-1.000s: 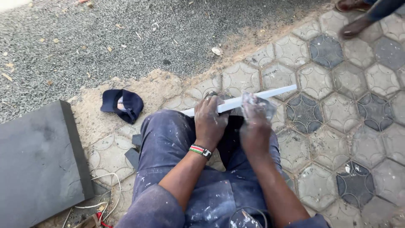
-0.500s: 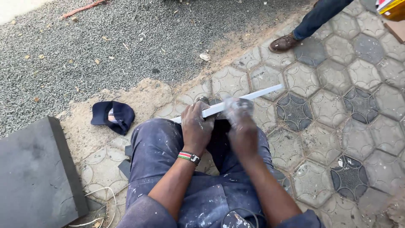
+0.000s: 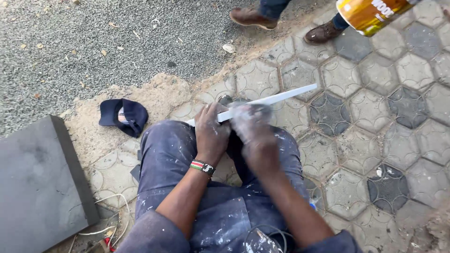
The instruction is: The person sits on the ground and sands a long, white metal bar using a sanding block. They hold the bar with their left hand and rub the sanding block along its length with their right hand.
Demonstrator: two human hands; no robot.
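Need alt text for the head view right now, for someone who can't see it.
A seated person's left hand grips a long white strip held across the knees, while the blurred right hand rests on it. A dark cap lies on sandy ground to the left; another person's brown shoes stand on the hexagonal paving beyond.

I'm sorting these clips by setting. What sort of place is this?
Likely an outdoor work spot at a pavement's edge: hexagonal paving blocks meet sand and gravel, and a passer-by's shoes stand nearby.
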